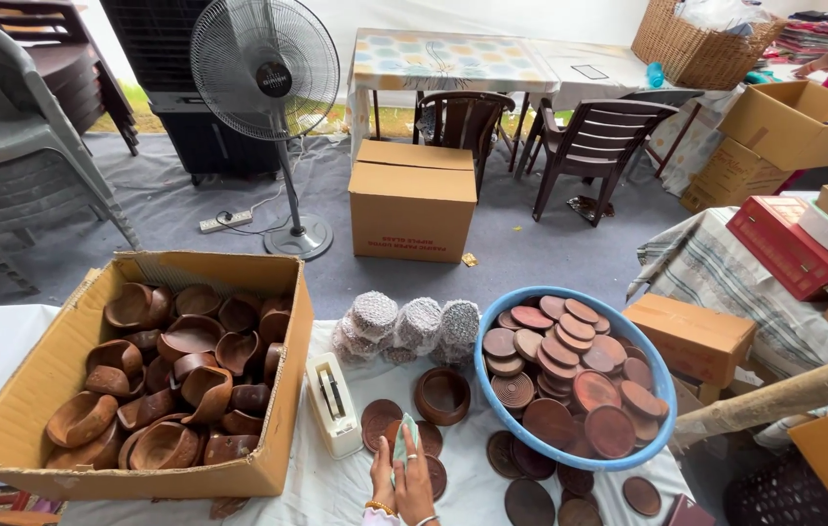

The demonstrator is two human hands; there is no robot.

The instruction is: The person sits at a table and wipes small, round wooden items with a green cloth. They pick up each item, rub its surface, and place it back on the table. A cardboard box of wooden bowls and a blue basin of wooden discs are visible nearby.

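While both hands sit low at the near edge of the worktop (336, 492), I see my left hand (382, 479) and right hand (416, 484) pressed side by side, palms facing, fingers (412, 458) straight and closed together around a small pale green cloth (403, 438) that pokes up between them. They rest over a stack of round clay lids (381, 419), just beside the clay bowl (441, 394). Left stands the cardboard box (34, 390) of clay cups; right, the blue tub (662, 385) of lids.
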